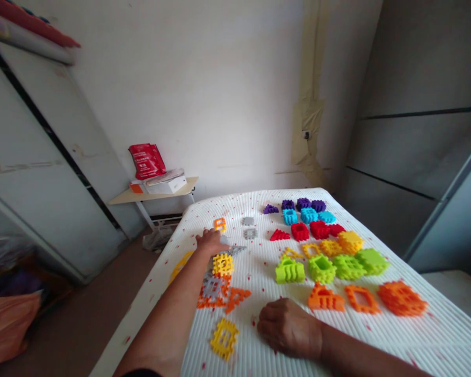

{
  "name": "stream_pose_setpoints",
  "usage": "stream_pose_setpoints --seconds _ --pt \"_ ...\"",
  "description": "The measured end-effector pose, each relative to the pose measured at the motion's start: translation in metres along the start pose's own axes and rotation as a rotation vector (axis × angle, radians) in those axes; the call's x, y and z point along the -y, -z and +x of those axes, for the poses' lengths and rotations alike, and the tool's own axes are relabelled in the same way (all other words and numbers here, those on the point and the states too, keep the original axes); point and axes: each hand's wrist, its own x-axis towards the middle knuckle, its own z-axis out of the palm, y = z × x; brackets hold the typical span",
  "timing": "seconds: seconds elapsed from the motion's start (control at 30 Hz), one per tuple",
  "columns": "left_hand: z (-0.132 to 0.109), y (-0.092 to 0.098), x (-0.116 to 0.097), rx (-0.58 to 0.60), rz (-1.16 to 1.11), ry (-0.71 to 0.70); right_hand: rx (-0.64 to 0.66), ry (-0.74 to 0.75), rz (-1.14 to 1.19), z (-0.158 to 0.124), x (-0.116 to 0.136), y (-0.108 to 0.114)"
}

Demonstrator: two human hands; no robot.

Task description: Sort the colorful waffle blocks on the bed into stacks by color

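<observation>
My left hand (211, 242) reaches far out over the white mattress (259, 335), fingers curled down onto a grey plastic tile (235, 250) beside a yellow tile (223, 264). My right hand (288, 327) rests near me on the mattress as a loose fist, knuckles up, with nothing visible in it. A flat yellow tile (224, 338) lies left of it. Orange and grey tiles (215, 290) are joined beside my left forearm. Sorted stacks lie to the right: purple (303, 204), blue (308, 215), red (318, 229), yellow (349, 242), green (347, 266), orange (401, 298).
An orange tile (220, 224) and two grey tiles (249, 227) lie beyond my left hand. A small side table (157, 196) with a white box and a red bag (147, 161) stands by the wall. A grey cabinet (35, 173) is at left, orange bags on the floor.
</observation>
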Motion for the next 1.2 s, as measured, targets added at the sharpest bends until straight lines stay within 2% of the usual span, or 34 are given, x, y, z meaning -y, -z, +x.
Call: stream_pose_setpoints --seconds 0.27,0.43,0.53,0.63,0.73,0.9,1.07,1.2 --pt "-0.011 0.004 -0.013 -0.22 -0.204 0.001 -0.007 0.003 -0.057 0.001 -0.001 -0.001" --pt "-0.022 0.013 -0.009 -0.349 -0.519 0.042 -0.006 0.019 -0.047 -0.001 -0.002 -0.002" --pt "-0.038 0.014 -0.002 -0.405 -0.778 0.061 -0.004 0.009 -0.047 -0.001 -0.001 -0.002" --pt "-0.063 0.004 0.0 -0.405 -1.069 0.063 0.009 0.007 -0.048 0.0 0.0 0.001" --pt "-0.09 -0.015 -0.005 -0.388 -1.32 0.089 0.023 0.011 -0.036 0.001 0.001 0.005" --pt "-0.117 -0.037 -0.018 -0.325 -1.59 0.115 0.03 0.003 -0.034 0.0 0.001 0.005" --pt "-0.125 -0.042 -0.018 -0.314 -1.666 0.144 0.018 -0.014 -0.034 0.0 0.001 0.004" --pt "-0.126 -0.046 -0.016 -0.34 -1.483 0.184 -0.002 -0.006 -0.037 0.001 0.004 0.006"
